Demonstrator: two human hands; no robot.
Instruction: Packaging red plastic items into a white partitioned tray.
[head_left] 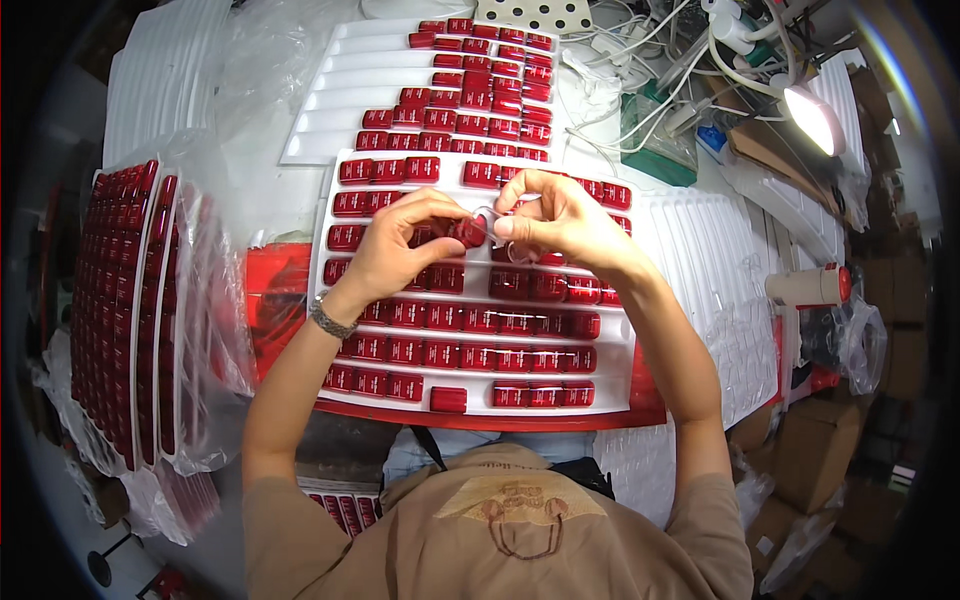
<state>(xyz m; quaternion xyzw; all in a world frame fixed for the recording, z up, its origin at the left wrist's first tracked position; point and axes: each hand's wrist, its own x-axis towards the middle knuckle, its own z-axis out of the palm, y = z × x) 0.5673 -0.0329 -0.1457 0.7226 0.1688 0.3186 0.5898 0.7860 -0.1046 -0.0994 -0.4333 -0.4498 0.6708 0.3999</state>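
Above the middle of a white grooved tray [470, 397], my left hand [400, 245] pinches a small glossy red container [468, 232] between thumb and fingers. My right hand [560, 225] faces it, its thumb and index finger closed on a thin transparent piece [492, 212] that touches or nearly touches the container's end; whether it is film or a strip I cannot make out. Rows of red containers [440, 317] with pale print lie in the tray below both hands. One red piece [448, 400] in the front row sits turned, without visible print.
Behind lies another white tray [330, 100], partly filled with red containers. Filled trays in plastic [115, 310] stand at the left. White ridged trays [700, 290] are stacked at the right. A lit lamp [812, 120], tangled cables [640, 110] and a beige cylinder [805, 287] stand far right.
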